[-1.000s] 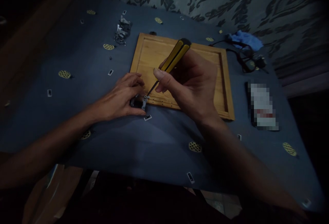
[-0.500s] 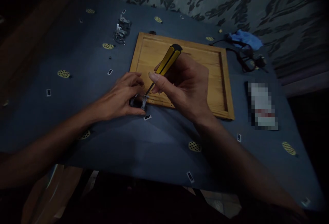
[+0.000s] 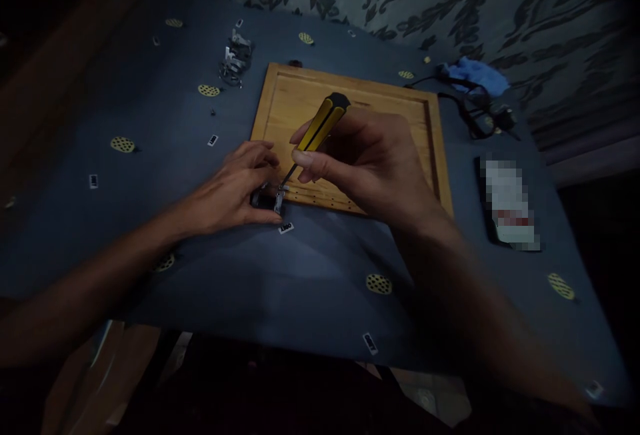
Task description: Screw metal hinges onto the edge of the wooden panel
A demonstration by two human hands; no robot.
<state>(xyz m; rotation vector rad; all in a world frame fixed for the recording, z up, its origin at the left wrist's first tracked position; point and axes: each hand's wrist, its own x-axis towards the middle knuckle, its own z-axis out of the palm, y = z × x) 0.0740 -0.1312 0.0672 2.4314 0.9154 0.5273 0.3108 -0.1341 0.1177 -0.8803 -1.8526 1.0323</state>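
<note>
My right hand [image 3: 373, 162] grips a screwdriver [image 3: 324, 120] by its yellow and black handle, with fingers and thumb closed round it. The thin shaft slants down to the left, and its tip meets a small metal hinge [image 3: 279, 200]. That hinge sits at the near left corner of a framed wooden panel [image 3: 300, 88]. Fingers and thumb of my left hand [image 3: 230, 188] are bent round the hinge and hold it against the panel's edge. The hinge's far side is partly hidden behind those fingers. A row of small holes runs along the panel's near edge.
More metal hinges [image 3: 236, 58] lie at the back left, with a tiny screw-like piece [image 3: 213, 112] nearer. On the right are black-framed glasses [image 3: 470, 112] with a cable, a crumpled blue cloth or bag [image 3: 483, 76], and a blurred-out phone-like object [image 3: 507, 202]. A patterned wall stands behind.
The screwdriver handle has dipped slightly lower and left, and my right hand has turned, its wrist shifting to the right. My left hand stays on the hinge.
</note>
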